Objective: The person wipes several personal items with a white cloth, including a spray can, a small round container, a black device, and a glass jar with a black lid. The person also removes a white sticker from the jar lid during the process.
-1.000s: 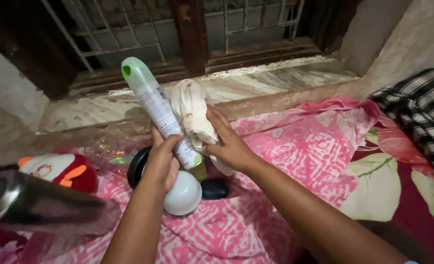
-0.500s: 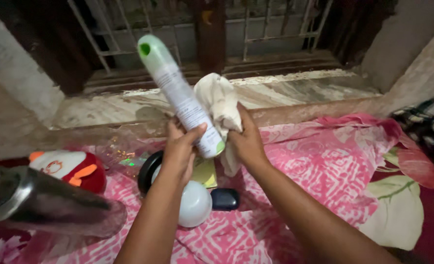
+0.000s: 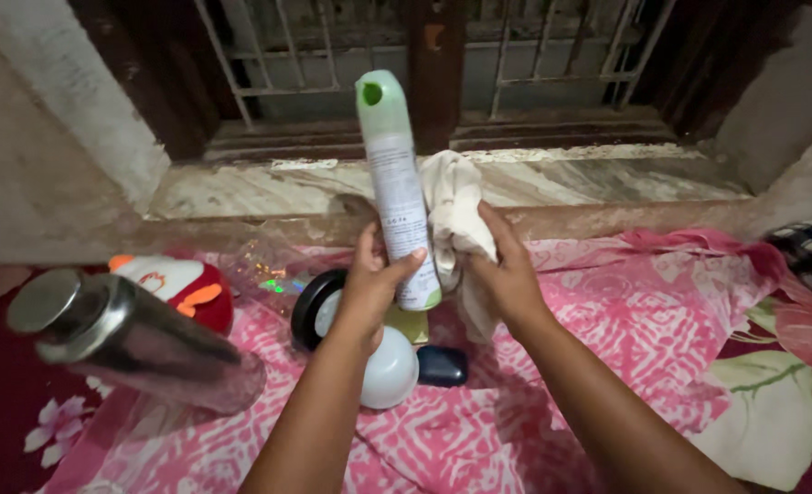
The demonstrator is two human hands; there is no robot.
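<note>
My left hand [image 3: 375, 285] grips the lower end of a tall white spray can [image 3: 394, 187] with a pale green cap, held nearly upright over the bed. My right hand [image 3: 507, 270] holds a crumpled off-white cloth [image 3: 454, 203] pressed against the can's right side. Both forearms reach in from the bottom of the view.
A steel flask [image 3: 118, 338] lies at the left on the pink patterned bedsheet [image 3: 607, 320]. A red and white soft toy [image 3: 182, 284], a round black tin [image 3: 313, 306], a white dome-shaped object [image 3: 392, 370] and a small dark case [image 3: 442, 365] lie below my hands. A stone window ledge [image 3: 598, 178] and barred window stand behind.
The can has swung from a leftward tilt to nearly upright. The view has shifted, so my hands and the cloth sit closer to the middle.
</note>
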